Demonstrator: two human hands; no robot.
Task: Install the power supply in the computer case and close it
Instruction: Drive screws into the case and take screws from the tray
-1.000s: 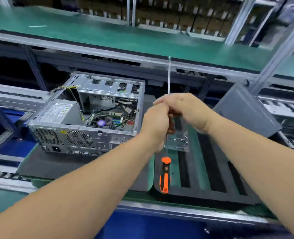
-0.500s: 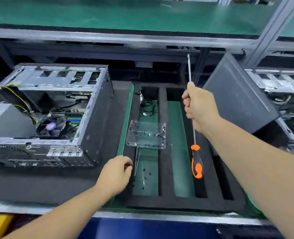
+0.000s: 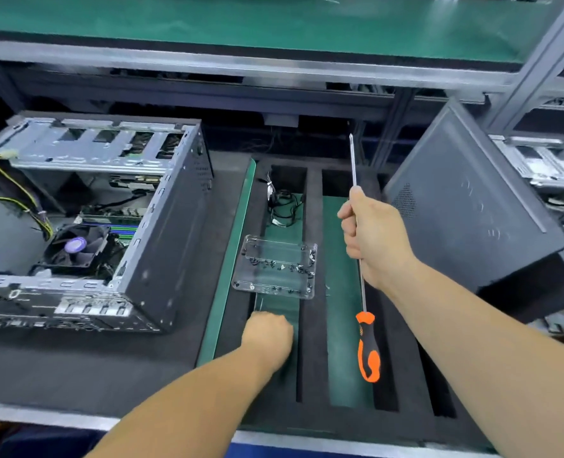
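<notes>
Figure: fetching a screw. You were at the fastening step, judged by the power supply (image 3: 0, 233) already seated in the open computer case (image 3: 161, 233) at left. Your right hand (image 3: 373, 239) gripped the screwdriver (image 3: 368, 345) by its shaft, fingers curled round it, tip up, handle hanging down. Your left hand (image 3: 267, 335) lay curled in the foam tray (image 3: 312, 358), just in front of the clear screw box (image 3: 277, 269); whether it pinched a screw could not be told. Next you needed one screw carried left to the case's rear, well apart from both hands. The side panel (image 3: 472, 206) leaned at right
</notes>
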